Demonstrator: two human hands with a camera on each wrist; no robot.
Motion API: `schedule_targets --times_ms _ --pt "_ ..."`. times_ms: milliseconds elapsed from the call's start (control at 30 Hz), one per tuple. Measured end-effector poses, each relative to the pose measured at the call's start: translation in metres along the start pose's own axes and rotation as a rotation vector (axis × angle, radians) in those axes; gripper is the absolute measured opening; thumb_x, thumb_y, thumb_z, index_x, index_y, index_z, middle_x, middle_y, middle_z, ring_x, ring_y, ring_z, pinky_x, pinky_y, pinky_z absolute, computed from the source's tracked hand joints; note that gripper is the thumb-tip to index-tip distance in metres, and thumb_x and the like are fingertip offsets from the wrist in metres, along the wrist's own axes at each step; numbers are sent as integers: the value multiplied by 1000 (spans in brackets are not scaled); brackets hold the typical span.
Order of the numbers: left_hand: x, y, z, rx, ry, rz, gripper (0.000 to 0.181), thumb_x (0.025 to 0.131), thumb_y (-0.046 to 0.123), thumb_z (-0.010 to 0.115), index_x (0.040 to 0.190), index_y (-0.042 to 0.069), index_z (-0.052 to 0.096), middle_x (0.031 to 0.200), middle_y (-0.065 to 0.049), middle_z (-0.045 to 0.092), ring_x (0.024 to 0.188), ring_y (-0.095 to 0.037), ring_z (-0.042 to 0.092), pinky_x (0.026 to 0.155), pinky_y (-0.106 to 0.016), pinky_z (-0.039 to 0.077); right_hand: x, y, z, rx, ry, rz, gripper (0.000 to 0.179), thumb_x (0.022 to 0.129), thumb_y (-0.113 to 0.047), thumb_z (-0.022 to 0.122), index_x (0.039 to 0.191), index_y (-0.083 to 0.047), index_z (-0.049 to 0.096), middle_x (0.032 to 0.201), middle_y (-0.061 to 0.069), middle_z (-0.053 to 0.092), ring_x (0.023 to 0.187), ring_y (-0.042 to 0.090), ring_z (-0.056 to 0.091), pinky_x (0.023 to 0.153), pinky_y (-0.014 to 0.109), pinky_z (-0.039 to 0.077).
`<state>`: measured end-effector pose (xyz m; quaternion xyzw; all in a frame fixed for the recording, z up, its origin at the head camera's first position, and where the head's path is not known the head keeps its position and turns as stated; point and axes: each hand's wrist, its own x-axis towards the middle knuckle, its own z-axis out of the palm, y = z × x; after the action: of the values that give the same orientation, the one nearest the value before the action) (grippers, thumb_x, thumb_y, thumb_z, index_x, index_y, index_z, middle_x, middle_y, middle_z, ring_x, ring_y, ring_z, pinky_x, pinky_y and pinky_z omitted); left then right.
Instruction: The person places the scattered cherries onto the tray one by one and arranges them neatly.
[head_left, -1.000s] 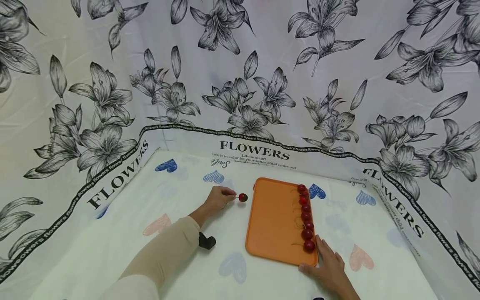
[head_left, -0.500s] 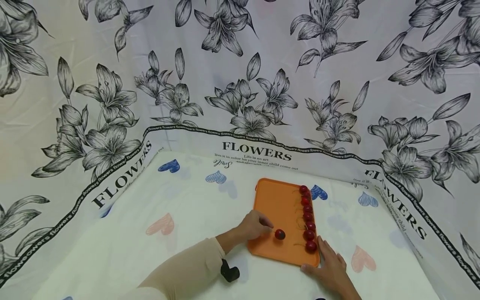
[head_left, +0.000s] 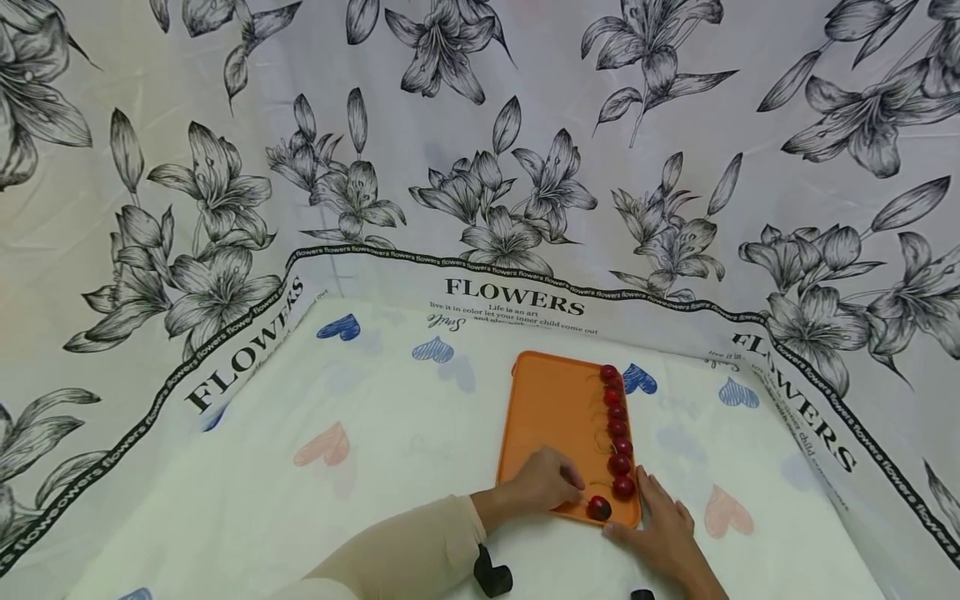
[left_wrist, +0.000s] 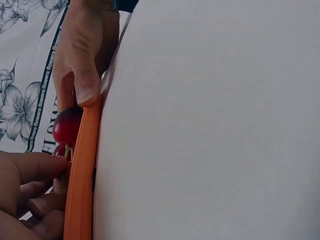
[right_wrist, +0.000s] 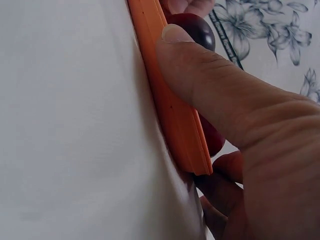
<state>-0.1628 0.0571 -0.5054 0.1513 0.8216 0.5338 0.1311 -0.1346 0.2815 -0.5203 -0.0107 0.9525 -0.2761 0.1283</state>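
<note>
My left hand (head_left: pixel 546 481) pinches the thin stem of a dark red cherry (head_left: pixel 599 507) between thumb and fingers. The cherry is at the near right corner of an orange tray (head_left: pixel 551 408), just in front of a row of several red cherries (head_left: pixel 618 427) along the tray's right side. In the left wrist view the cherry (left_wrist: pixel 67 126) shows over the tray's rim, its stem at my left fingertips. My right hand (head_left: pixel 666 533) holds the tray's near right corner, thumb on the near rim and fingers along the right side. The right wrist view shows that thumb (right_wrist: pixel 200 70) close up.
A white cloth (head_left: pixel 390 400) with printed hearts lies under the tray. Behind it hangs a curtain (head_left: pixel 480 125) with black flower drawings. A black strap piece (head_left: pixel 492 572) is at my left wrist, and another dark piece (head_left: pixel 642 595) shows at the bottom edge.
My left hand has carried the cherry by its stem from the cloth left of the tray, across the tray, to its near right corner. My right hand has stayed at that corner.
</note>
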Motion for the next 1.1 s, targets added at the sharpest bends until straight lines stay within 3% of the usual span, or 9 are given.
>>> schedule_targets --times_ms 233,400,567,767,1100 --pt "2 9 12 9 38 63 18 77 2 77 67 12 67 62 11 57 57 -4 48 49 -20 41 1 -1 -1 20 13 -27 124 67 -65 75 149 9 18 150 30 22 137 49 14 101 68 1" --pt "5 10 20 45 78 71 17 77 3 78 67 13 67 62 13 56 59 -2 48 51 -20 41 0 -2 -2 39 11 -41 122 69 -62 76 148 9 17 150 31 21 137 49 13 101 67 0" --pt "8 12 27 71 85 70 18 77 4 78 66 13 67 61 14 55 59 -1 48 51 -18 41 -2 -3 -4 44 14 -54 121 71 -62 76 148 9 17 150 31 20 137 49 13 101 67 0" --pt "11 14 32 115 102 116 18 76 4 79 64 13 67 58 16 54 55 0 47 49 -16 40 -2 -2 -4 49 22 -65 119 71 -60 76 148 10 17 150 31 21 137 49 13 101 67 0" --pt "12 10 37 112 97 115 13 76 4 77 68 12 71 60 16 57 56 0 49 50 -16 42 -3 0 -3 30 13 -60 119 72 -61 75 148 10 17 150 31 21 137 49 14 100 68 1"
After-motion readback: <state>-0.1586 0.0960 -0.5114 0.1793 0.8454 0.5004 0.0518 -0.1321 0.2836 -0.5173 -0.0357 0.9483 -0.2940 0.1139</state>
